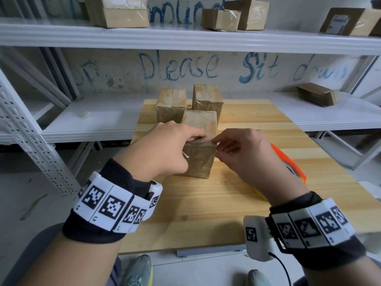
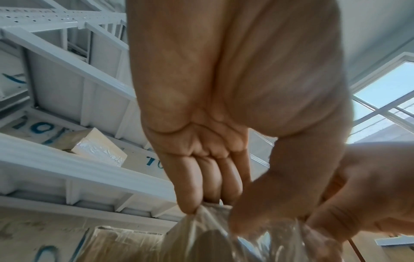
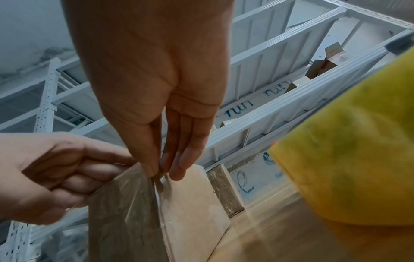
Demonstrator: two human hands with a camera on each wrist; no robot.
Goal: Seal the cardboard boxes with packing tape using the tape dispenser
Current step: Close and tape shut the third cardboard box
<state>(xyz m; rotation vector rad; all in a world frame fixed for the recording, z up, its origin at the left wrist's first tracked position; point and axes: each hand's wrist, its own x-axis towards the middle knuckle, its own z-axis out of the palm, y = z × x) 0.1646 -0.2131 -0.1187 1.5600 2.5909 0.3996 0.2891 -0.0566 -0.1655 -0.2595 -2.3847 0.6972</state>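
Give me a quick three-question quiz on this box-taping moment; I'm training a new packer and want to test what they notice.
1. True or false: the right hand is gripping the tape dispenser.
2. How many cardboard boxes stand on the wooden table?
A. two
B. four
C. six
3. Fill in: both hands work the clear tape at the ____ edge of the nearest box.

Key:
1. False; the dispenser lies on the table beside that hand, whose fingertips pinch the tape.
2. B
3. top; the left hand holds the box there too.
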